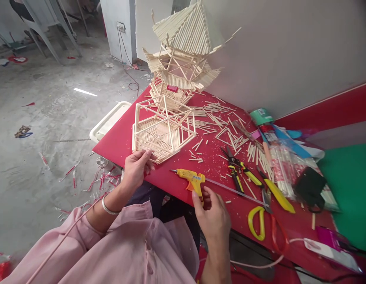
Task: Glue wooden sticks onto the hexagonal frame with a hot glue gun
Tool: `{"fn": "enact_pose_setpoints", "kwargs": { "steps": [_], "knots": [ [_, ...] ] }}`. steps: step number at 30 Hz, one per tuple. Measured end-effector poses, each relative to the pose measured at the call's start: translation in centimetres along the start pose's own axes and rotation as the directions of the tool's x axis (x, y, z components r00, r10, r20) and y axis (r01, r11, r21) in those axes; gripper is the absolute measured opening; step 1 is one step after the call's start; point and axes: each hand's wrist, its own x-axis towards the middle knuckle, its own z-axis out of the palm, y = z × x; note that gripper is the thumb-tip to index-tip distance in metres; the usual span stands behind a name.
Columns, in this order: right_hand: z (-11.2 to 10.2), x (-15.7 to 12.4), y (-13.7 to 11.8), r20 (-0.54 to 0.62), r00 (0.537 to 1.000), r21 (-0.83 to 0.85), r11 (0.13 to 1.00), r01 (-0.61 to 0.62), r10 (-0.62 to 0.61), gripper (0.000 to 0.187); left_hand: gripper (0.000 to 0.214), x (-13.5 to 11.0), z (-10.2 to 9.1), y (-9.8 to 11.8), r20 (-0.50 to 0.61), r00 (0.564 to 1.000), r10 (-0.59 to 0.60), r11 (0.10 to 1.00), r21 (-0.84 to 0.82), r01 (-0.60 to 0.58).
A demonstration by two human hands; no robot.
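My left hand (pixel 137 169) is closed in a pinch at the near edge of an open frame of thin wooden sticks (pixel 180 139). The frame has a polygonal floor of sticks laid in rings, uprights and a top rim. Its near left corner is partly hidden by my fingers. A yellow hot glue gun (pixel 190 176) with an orange trigger lies on its side, nozzle pointing left toward the frame. My right hand (pixel 214 213) has its thumb and fingers around the lower end of the glue gun's handle. A clear glue stick (pixel 230 190) runs out from the gun's back.
Behind stands a tiered stick pagoda (pixel 188 43) on the red table (pixel 171 179). Loose sticks (pixel 206 118) cover the back. To the right are black-and-yellow pliers (pixel 237 169), yellow-and-red scissors (pixel 261 223), a yellow-handled tool (pixel 279 195), bagged sticks (pixel 285 173) and a power strip (pixel 330 252).
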Motion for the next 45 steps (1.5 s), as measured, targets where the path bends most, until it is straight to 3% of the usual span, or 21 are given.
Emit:
{"fn": "enact_pose_setpoints", "kwargs": {
  "steps": [8,13,17,21,23,26,30,34,39,45],
  "knots": [
    [0.6,1.5,-0.7,0.139,0.988,-0.136,0.989,-0.051,0.07,0.036,0.037,0.0,0.0,-0.1,-0.011,1.0,0.011,1.0,-0.002,-0.011],
    [0.6,2.5,-0.7,0.154,0.977,-0.134,0.983,-0.127,0.148,0.027,0.039,0.1,0.1,-0.2,-0.01,1.0,0.026,1.0,-0.003,-0.026],
    [0.5,2.4,-0.8,0.149,0.969,0.108,0.971,-0.213,0.196,0.025,0.037,0.0,0.2,-0.3,-0.022,0.998,0.053,0.997,-0.059,-0.055],
    [0.8,1.0,-2.1,0.212,0.948,0.447,0.84,-0.309,0.236,0.029,0.037,0.1,0.2,-0.3,-0.02,0.998,0.068,0.995,-0.068,-0.069],
    [0.8,0.4,-3.2,0.215,0.957,0.542,0.791,-0.283,0.194,0.029,0.038,0.1,0.2,-0.3,-0.019,0.997,0.074,0.995,-0.058,-0.075],
    [0.2,-0.2,-5.4,0.112,0.987,0.571,0.806,-0.158,0.114,0.025,0.038,0.1,0.0,-0.5,0.006,0.997,0.082,0.996,-0.045,-0.082],
    [-0.5,-0.5,-8.5,-0.017,0.999,0.501,0.865,0.039,-0.034,0.029,0.037,-0.8,-0.7,-1.1,0.092,0.991,0.095,0.995,-0.022,-0.093],
    [0.2,-0.5,-10.4,-0.184,0.981,0.256,0.961,0.104,-0.057,0.044,0.042,-2.4,-1.4,-1.2,0.183,0.977,0.114,0.992,0.037,-0.123],
    [1.1,-0.1,-11.2,-0.354,0.907,-0.056,0.974,0.221,-0.226,0.04,0.045,-3.6,-2.2,-0.6,0.273,0.953,0.132,0.984,0.078,-0.159],
    [2.5,0.3,-12.4,-0.432,0.821,-0.273,0.922,0.275,-0.373,0.041,0.047,-2.9,-2.8,-0.5,0.281,0.957,0.068,0.995,0.057,-0.087]
  ]
}}
